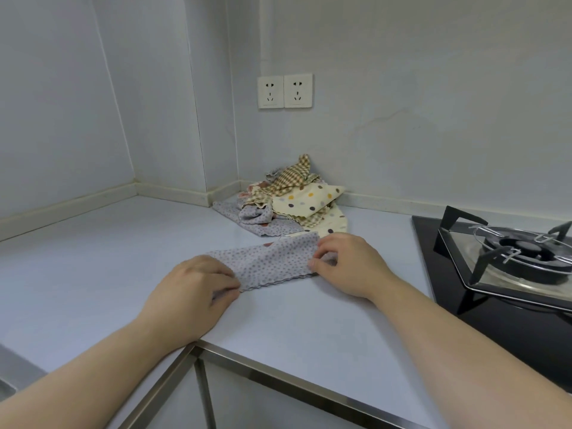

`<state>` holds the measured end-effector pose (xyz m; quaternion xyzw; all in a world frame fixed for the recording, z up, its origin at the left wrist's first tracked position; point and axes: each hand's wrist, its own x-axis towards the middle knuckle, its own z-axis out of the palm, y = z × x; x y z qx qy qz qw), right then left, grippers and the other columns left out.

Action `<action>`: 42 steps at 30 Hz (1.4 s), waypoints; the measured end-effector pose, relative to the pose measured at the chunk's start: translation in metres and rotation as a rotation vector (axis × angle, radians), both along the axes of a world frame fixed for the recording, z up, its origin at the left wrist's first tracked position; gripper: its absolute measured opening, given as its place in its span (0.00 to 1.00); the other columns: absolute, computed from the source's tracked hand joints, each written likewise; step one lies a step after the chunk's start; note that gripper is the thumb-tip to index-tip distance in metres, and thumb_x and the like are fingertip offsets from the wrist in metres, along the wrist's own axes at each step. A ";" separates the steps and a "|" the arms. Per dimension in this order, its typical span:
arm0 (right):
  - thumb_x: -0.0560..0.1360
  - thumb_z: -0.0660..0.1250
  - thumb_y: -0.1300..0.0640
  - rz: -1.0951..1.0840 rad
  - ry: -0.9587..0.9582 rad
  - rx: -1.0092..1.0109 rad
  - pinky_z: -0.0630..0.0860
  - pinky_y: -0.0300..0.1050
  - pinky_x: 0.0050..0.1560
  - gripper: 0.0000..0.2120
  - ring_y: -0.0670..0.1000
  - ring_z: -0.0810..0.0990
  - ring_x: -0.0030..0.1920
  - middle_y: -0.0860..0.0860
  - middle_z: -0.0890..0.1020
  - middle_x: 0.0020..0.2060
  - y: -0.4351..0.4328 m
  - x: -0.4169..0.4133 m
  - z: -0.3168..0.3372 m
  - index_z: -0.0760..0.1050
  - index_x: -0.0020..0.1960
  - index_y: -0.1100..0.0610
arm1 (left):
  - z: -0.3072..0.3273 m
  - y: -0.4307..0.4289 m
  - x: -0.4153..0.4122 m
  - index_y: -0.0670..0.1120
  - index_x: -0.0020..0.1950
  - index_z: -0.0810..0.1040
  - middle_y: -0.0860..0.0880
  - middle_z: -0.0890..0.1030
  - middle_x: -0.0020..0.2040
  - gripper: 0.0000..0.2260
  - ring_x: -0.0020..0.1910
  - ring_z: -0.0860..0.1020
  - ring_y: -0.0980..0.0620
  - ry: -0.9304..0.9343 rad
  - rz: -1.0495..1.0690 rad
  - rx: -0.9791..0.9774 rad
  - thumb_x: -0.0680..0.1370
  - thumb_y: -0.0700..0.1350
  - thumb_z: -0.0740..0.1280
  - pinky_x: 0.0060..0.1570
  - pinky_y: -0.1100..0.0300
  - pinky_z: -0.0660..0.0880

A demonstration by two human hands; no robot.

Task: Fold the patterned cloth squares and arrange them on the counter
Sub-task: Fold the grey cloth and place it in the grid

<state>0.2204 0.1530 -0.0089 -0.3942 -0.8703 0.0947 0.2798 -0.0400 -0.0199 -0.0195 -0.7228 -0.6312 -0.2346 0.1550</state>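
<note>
Well, both my forearms reach forward from the lower corners and converge toward the middle of the bench (93, 258); my left hand (192, 289) lies palm down, knuckles up, its fingers curled inward and pinching the left end of the grey dotted cloth (269, 261); a bit of fabric shows beneath its thumb. My right hand (346, 264) is also palm down, the wrist bent slightly inward, the fingers curled onto the cloth's right end; a fold of fabric shows between thumb and fingertips.

Between my hands the cloth lies as a folded strip, flat on the bench, its scalloped edge toward me; it slants a little away from me as it runs from left hand to right hand.

Just beyond my right hand, close to the strip's far edge, a crumpled pile of cloths (294, 199) fills the corner; another grey dotted piece lies lowest, a cream cloth with coloured dots (309, 198) sits over it, and a brown checked cloth (292, 178) is on top. Off to the right of my right hand, apart from it, sits a black gas hob (510, 258) with its burner and pan support; on the wall above the pile are two white sockets (284, 91); nearer to me than my wrists runs the bench's metal edge (278, 376).
</note>
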 end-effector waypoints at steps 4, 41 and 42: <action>0.71 0.73 0.43 0.128 0.017 0.014 0.77 0.46 0.57 0.07 0.40 0.78 0.52 0.39 0.83 0.46 -0.002 -0.001 -0.003 0.84 0.42 0.46 | -0.001 0.001 -0.001 0.54 0.52 0.87 0.61 0.85 0.48 0.06 0.48 0.81 0.58 -0.065 -0.022 -0.029 0.79 0.49 0.70 0.49 0.57 0.81; 0.82 0.60 0.39 0.050 -0.113 0.048 0.77 0.55 0.50 0.13 0.54 0.78 0.51 0.47 0.81 0.51 -0.032 -0.027 0.016 0.68 0.58 0.47 | 0.009 0.011 0.000 0.51 0.52 0.81 0.51 0.82 0.44 0.09 0.45 0.79 0.44 -0.216 0.306 0.069 0.82 0.53 0.64 0.42 0.52 0.75; 0.79 0.63 0.36 0.063 -0.154 0.028 0.77 0.53 0.53 0.18 0.52 0.78 0.54 0.45 0.79 0.54 -0.033 -0.025 0.017 0.67 0.62 0.45 | 0.013 0.010 -0.002 0.52 0.53 0.81 0.51 0.83 0.45 0.08 0.45 0.79 0.44 -0.223 0.339 0.092 0.82 0.53 0.64 0.41 0.52 0.75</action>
